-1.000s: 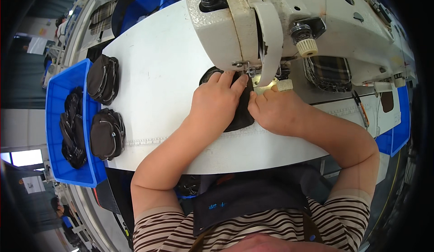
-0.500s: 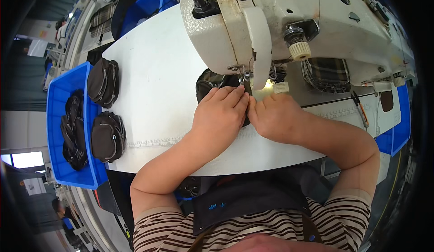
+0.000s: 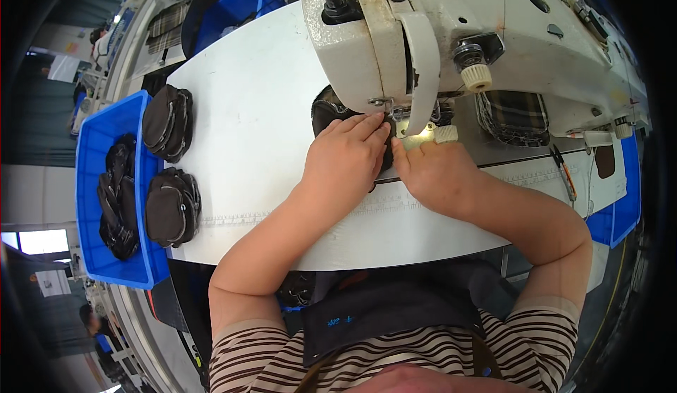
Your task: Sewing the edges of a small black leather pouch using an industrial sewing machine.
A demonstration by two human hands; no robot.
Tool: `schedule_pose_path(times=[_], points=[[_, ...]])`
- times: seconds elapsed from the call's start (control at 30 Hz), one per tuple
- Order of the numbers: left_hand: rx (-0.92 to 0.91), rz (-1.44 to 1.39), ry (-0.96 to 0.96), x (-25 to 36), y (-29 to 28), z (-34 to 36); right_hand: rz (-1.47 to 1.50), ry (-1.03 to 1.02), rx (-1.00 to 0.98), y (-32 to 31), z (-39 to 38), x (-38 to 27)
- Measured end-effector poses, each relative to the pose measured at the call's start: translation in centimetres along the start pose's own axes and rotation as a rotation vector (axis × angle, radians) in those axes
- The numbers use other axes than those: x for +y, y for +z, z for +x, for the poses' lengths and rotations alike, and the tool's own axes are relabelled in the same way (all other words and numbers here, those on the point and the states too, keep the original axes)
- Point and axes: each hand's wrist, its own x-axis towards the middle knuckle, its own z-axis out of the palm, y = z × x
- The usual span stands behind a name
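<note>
A white sewing machine (image 3: 345, 62) stands over the table, its small lamp lit beside the presser foot (image 3: 400, 114). Under the needle area lies a dark pouch (image 3: 326, 105) with a zipper along its curved edge, mostly covered by my hands. My left hand (image 3: 347, 155) is closed over the pouch, fingers together and tips close to the presser foot; its thumb is hidden. Right of it, my right hand (image 3: 438, 180) is curled with thumb and forefinger at the pouch's right edge, just in front of the foot. The stitching point itself is hard to make out.
Two dark zippered pouches (image 3: 169, 124) (image 3: 173, 207) sit at the table's left edge, beside a blue bin (image 3: 156, 252) holding black pieces. Plaid pieces (image 3: 513, 118) lie under the machine arm. Small orange-and-black snips (image 3: 564, 174) lie at right, near a printed ruler strip (image 3: 522, 176).
The whole view has shifted slightly, with the machine farther right in the picture. My left fingertips have slid forward alongside the presser foot. My right forefinger is straighter, and both hands stay on the pouch.
</note>
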Motion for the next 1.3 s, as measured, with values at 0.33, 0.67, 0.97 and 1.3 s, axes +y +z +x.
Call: schedule_pose_path(times=[0.33,0.67,0.97,1.3], points=[[0.018,-0.045,-0.029,-0.5,0.1,0.3,0.085,0.038,0.052,0.3,0.1,0.5],[0.142,-0.181,-0.118,-2.2,1.7,-0.1,0.106,0.069,0.219,1.7,0.5,1.1],[0.194,-0.05,-0.472,-7.1,1.7,-2.5,0.163,0.078,0.202,1.5,0.9,0.9],[-0.222,-0.592,-0.699,-6.5,-10.3,-17.4,0.207,0.173,0.159,1.0,1.1,0.8]])
